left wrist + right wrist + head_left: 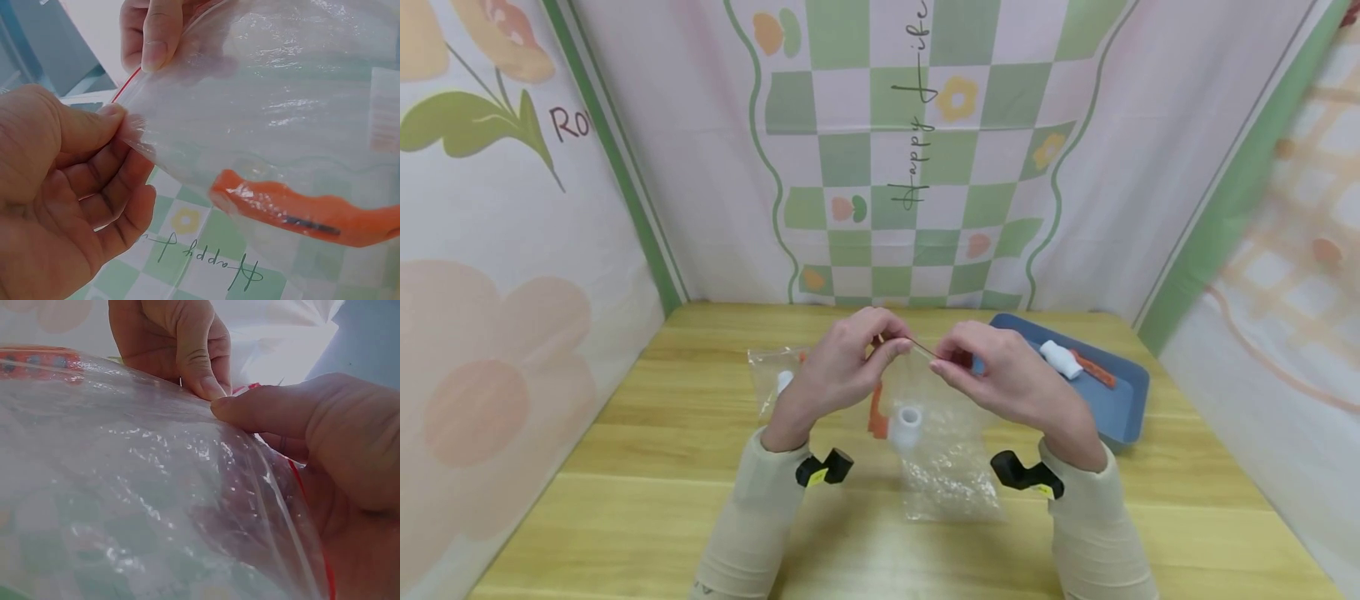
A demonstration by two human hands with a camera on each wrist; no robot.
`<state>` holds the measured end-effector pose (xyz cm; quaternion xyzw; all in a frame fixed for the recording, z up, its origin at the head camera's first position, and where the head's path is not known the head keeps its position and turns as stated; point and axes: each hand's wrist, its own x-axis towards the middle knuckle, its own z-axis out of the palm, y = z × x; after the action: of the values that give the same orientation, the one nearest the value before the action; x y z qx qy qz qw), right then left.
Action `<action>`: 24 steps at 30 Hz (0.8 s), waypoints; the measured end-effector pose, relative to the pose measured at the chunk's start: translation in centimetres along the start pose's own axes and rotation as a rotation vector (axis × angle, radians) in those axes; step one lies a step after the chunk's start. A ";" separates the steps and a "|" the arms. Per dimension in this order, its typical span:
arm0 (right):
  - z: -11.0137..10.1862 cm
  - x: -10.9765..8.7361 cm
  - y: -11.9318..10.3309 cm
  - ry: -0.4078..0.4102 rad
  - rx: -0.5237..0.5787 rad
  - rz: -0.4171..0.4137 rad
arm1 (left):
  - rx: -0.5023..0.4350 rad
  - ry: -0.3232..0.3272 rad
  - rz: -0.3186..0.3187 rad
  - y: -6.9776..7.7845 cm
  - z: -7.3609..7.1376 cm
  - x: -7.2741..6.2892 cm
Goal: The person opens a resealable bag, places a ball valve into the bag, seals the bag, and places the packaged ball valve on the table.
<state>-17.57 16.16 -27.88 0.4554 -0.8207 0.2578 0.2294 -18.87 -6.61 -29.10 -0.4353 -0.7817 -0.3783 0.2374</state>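
Note:
A clear zip bag (951, 467) with a red line along its mouth hangs between both hands. My left hand (850, 358) pinches one end of that mouth between thumb and forefinger; its other fingers curl loosely in the left wrist view. Close beside it, my right hand (1007, 371) pinches the same edge with thumb and fingers. Inside the bag is an orange wavy-edged handle (300, 209) with a dark slot. A white roll-like piece (908, 421) with a round hole shows through the plastic in the head view.
A blue tray (1123, 412) at the right holds a white rounded piece (1061, 360) and an orange strip-like tool (1095, 369). Another clear bag (763, 367), with white and orange things in it, lies on the wooden table (647, 475) behind my left hand. Printed cloth hangs around the table.

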 end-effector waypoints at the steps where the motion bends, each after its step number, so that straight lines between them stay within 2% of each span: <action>1: 0.0 0.0 0.0 -0.002 -0.003 0.001 | 0.002 -0.001 0.000 0.0 0.0 0.0; 12: -0.1 -0.1 -0.1 -0.045 0.009 0.032 | 0.018 -0.003 -0.003 0.1 -0.2 -0.1; 24: -0.3 -0.1 -0.3 -0.062 0.004 0.028 | 0.029 0.013 0.032 0.2 -0.6 -0.1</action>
<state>-17.23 16.30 -27.70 0.4521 -0.8332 0.2484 0.1993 -18.63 -7.07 -28.81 -0.4418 -0.7785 -0.3659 0.2547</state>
